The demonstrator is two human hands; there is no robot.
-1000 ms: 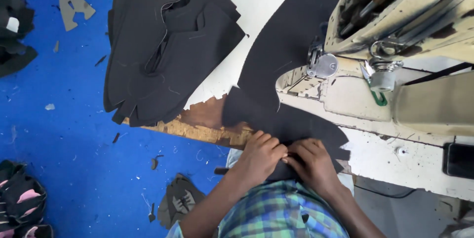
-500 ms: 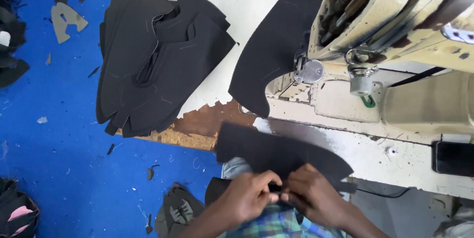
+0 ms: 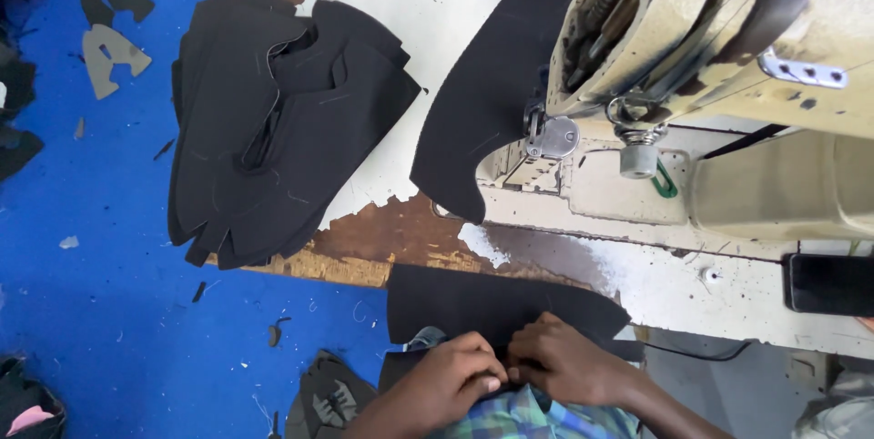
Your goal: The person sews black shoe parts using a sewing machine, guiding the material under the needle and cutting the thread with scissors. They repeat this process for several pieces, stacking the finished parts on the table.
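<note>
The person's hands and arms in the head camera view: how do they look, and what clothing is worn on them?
Both the left hand and the right hand are bare: no gloves, and no rings or watch can be seen. The forearms are uncovered as far as the picture shows, with no sleeve reaching the wrists. Below the hands there is a plaid garment in blue, green and white checks.

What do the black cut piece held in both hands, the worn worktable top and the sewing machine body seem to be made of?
Black cut piece under the left hand and right hand: matte, limp sheet, probably fabric or foam-backed textile.
Worn worktable top: likely wood under white laminate, chipped to brown.
Sewing machine body: seemingly cream-painted metal, scuffed and grimy.
</note>
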